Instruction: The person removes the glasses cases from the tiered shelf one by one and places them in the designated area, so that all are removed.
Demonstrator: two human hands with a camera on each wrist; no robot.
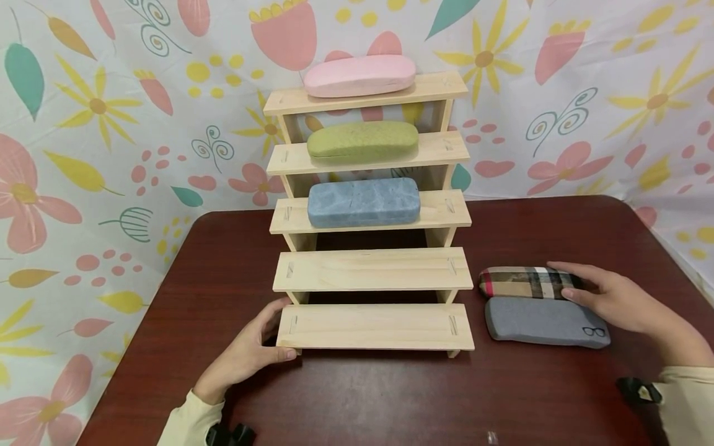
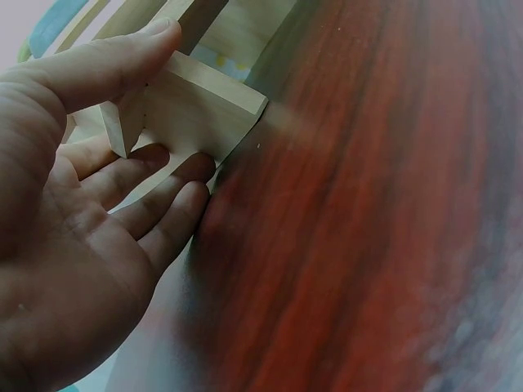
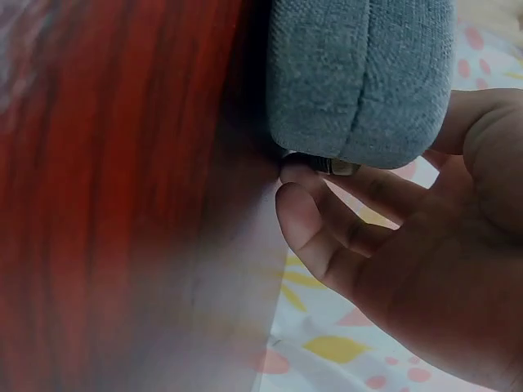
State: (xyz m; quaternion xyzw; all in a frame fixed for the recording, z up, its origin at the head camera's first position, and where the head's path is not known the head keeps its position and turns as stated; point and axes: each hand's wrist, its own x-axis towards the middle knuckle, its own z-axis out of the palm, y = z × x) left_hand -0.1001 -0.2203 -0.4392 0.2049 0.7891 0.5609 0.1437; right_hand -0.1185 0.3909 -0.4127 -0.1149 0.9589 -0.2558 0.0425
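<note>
A stepped wooden display rack (image 1: 370,271) stands on the table, with glasses cases on its upper three tiers: pink (image 1: 359,75), green (image 1: 362,141) and blue (image 1: 364,202). My left hand (image 1: 242,356) holds the left end of its bottom tier, thumb in front and fingers at the side and behind. To the right of the rack, my right hand (image 1: 621,300) grips the right end of a plaid glasses case (image 1: 513,282) between thumb and fingers. Directly in front of it lies a grey glasses case (image 1: 541,319) with a small glasses print, which mostly hides the plaid one in the right wrist view.
The dark red-brown table (image 1: 368,396) extends around the rack. Behind it hangs a white cloth (image 1: 212,186) with a flower print. A small shiny bit (image 1: 492,437) lies at the near edge of the view.
</note>
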